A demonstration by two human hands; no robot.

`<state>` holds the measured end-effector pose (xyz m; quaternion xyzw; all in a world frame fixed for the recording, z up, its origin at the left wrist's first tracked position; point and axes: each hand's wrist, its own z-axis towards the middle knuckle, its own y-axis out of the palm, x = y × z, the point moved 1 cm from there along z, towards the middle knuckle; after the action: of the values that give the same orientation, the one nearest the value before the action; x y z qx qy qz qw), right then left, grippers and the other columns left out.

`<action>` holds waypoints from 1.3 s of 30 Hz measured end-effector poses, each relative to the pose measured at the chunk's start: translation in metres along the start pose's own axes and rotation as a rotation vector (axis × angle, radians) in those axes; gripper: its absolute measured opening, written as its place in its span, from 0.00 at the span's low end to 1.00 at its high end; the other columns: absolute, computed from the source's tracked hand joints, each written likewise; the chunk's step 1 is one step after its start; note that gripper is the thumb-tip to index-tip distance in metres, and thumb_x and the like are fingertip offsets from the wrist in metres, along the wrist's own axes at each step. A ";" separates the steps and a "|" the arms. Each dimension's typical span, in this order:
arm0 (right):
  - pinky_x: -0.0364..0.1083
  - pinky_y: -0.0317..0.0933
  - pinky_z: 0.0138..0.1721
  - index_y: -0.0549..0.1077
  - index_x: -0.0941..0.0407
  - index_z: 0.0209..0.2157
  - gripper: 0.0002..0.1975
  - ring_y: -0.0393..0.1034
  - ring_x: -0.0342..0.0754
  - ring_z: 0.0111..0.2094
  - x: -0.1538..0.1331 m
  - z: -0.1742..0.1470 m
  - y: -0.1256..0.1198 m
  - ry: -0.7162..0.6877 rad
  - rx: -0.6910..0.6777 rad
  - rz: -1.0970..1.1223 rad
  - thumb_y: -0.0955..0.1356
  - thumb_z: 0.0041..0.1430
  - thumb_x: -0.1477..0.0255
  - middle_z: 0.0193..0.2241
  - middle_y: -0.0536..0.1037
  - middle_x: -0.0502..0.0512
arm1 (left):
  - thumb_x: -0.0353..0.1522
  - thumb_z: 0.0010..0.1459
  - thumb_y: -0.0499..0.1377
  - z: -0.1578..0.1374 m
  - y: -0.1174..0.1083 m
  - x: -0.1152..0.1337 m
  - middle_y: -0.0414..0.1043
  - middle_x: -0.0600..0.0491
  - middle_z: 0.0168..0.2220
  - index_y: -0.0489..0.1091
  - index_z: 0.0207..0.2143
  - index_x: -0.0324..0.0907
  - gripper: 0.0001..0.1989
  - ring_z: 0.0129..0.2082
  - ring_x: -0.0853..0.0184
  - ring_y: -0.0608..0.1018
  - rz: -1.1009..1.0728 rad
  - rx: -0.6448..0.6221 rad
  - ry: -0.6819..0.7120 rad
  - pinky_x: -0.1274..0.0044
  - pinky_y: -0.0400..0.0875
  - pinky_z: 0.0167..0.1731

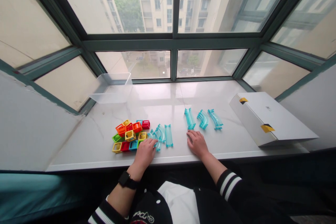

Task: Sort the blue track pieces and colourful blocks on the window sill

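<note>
My left hand (145,153) reaches onto a small group of clear turquoise track pieces (160,133), its fingers bent and pressed on a curved one at the near side. Beside that group lies a straight turquoise track piece (168,135). Just left of the same hand is a pile of coloured hollow blocks (130,135), red, orange, yellow, green and blue. My right hand (197,143) rests on the sill with fingers loosely spread, its fingertips by the near end of another straight track piece (189,119). To the right lie a curved piece (202,119) and a wavy piece (215,119).
A clear plastic bin (112,89) stands at the back left by the window. On the right is a white box (273,119) with yellow-and-black tabs. The white sill (223,150) ends at a front edge close to my body. Window frames (173,44) enclose the back and sides.
</note>
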<state>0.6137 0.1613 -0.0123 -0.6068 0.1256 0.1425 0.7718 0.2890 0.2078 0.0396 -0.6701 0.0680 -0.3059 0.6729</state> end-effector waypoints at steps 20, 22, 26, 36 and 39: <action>0.56 0.61 0.57 0.77 0.53 0.55 0.17 0.68 0.60 0.56 0.000 0.000 0.001 0.002 0.001 -0.005 0.66 0.67 0.72 0.61 0.76 0.58 | 0.35 0.66 0.54 0.002 -0.049 0.008 0.75 0.48 0.45 0.77 0.50 0.45 0.16 0.37 0.62 0.78 -0.536 0.220 -0.156 0.70 0.74 0.43; 0.56 0.61 0.57 0.77 0.53 0.55 0.17 0.68 0.60 0.56 0.000 0.000 0.001 0.005 -0.003 -0.008 0.66 0.67 0.72 0.61 0.76 0.58 | 0.38 0.65 0.55 0.003 -0.051 0.002 0.76 0.48 0.44 0.78 0.49 0.45 0.16 0.34 0.63 0.77 -0.639 0.204 -0.262 0.71 0.74 0.38; 0.56 0.61 0.56 0.76 0.53 0.56 0.17 0.69 0.60 0.55 0.000 0.001 0.001 0.002 -0.006 -0.012 0.66 0.67 0.72 0.61 0.76 0.58 | 0.42 0.58 0.60 0.004 -0.050 -0.007 0.78 0.49 0.42 0.78 0.49 0.43 0.20 0.30 0.65 0.75 -0.937 0.151 -0.474 0.74 0.71 0.30; 0.55 0.60 0.57 0.77 0.54 0.55 0.17 0.69 0.59 0.55 0.000 0.001 0.002 -0.012 0.014 -0.024 0.66 0.67 0.73 0.60 0.77 0.59 | 0.28 0.50 0.66 0.006 -0.060 -0.012 0.70 0.54 0.33 0.76 0.42 0.37 0.15 0.24 0.74 0.69 -1.670 0.268 -0.709 0.81 0.66 0.22; 0.54 0.61 0.56 0.77 0.54 0.55 0.17 0.69 0.59 0.54 0.001 0.000 0.003 -0.021 0.021 -0.031 0.66 0.67 0.73 0.60 0.77 0.60 | 0.24 0.52 0.64 0.006 -0.064 -0.009 0.70 0.52 0.33 0.76 0.41 0.36 0.12 0.24 0.74 0.69 -1.778 0.326 -0.718 0.82 0.67 0.22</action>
<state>0.6134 0.1625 -0.0153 -0.5989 0.1097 0.1357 0.7816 0.2648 0.2228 0.0976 -0.4287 -0.7155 -0.4858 0.2615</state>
